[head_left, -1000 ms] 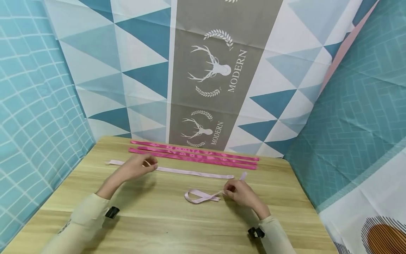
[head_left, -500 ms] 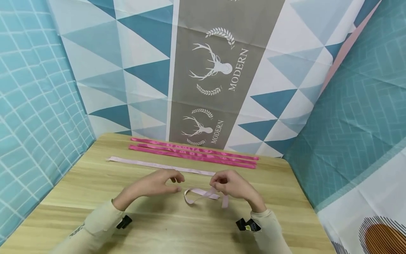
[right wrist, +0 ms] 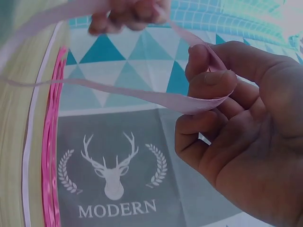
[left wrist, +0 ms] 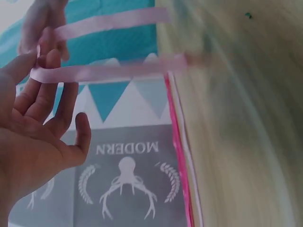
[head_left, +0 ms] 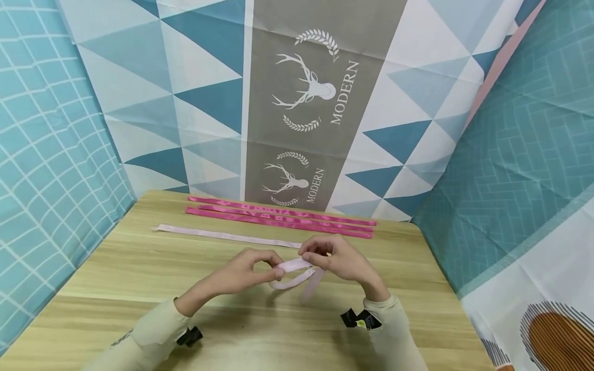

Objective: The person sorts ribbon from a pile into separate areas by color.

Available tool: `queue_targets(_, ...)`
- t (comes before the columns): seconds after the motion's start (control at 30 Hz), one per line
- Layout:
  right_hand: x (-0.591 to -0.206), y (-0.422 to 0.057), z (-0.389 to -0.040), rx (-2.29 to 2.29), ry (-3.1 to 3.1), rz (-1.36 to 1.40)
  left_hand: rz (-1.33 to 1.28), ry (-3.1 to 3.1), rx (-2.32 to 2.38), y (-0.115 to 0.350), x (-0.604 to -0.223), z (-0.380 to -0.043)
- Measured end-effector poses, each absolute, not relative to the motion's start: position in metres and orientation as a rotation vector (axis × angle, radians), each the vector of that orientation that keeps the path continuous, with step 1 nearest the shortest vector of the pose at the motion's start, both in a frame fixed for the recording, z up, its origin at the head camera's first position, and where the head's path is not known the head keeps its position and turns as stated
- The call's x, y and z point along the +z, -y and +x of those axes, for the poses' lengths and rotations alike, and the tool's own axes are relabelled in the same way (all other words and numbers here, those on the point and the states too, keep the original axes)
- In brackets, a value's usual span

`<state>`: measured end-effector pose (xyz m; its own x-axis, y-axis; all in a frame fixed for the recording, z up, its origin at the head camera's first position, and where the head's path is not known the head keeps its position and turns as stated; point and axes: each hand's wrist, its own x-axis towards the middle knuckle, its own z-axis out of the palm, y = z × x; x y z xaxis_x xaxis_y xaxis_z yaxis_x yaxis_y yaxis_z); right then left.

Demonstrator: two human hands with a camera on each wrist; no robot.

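In the head view a pale pink ribbon (head_left: 295,265) stretches between both hands, lifted off the table, with loose lengths hanging below. My left hand (head_left: 250,272) pinches one part of it between thumb and fingers. Close by on the right, my right hand (head_left: 341,260) pinches another part. From the left wrist view, the ribbon (left wrist: 104,72) passes over the left fingers and a blurred length trails off to the right. In the right wrist view the ribbon (right wrist: 180,101) loops round the fingers of the right hand (right wrist: 246,123).
A second pale pink ribbon (head_left: 227,235) lies straight across the wooden table (head_left: 260,335), its right end hidden by the right hand. Behind it lie three dark pink ribbons (head_left: 278,222), side by side. Patterned cloths (head_left: 297,93) hang at the table's back and sides.
My left hand has come from the flat pale ribbon down and right to the looped ribbon and now pinches it. The right hand has moved slightly left, and the ribbon is lifted from the table.
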<state>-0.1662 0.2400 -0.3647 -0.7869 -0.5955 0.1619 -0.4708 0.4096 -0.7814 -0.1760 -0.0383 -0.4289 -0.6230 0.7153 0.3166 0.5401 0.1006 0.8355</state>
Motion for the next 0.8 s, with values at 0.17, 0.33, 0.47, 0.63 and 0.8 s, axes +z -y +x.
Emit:
queue_targets(0.17,-0.364,-0.253,-0.164,-1.327,-2.562,-0.959,1.145,-2.246,1.602,0.053,-0.420,-0.179)
queue_targets(0.33,-0.367,-0.267,-0.161,-1.326,-2.589,-0.901,1.074,-2.286,1.617,0.066,-0.416,-0.183)
queue_targets(0.47,-0.371,-0.276,-0.161,-1.344,-2.606,-0.839,1.013,-2.254,1.656,0.078,-0.415,-0.188)
queue_targets(0.63,-0.377,-0.287,-0.161,-1.354,-2.604,-0.826,0.950,-2.255,1.687,0.100,-0.417,-0.191)
queue_targets(0.8,-0.377,-0.295,-0.162,-1.344,-2.588,-0.843,0.872,-2.327,1.690,0.131,-0.423,-0.198)
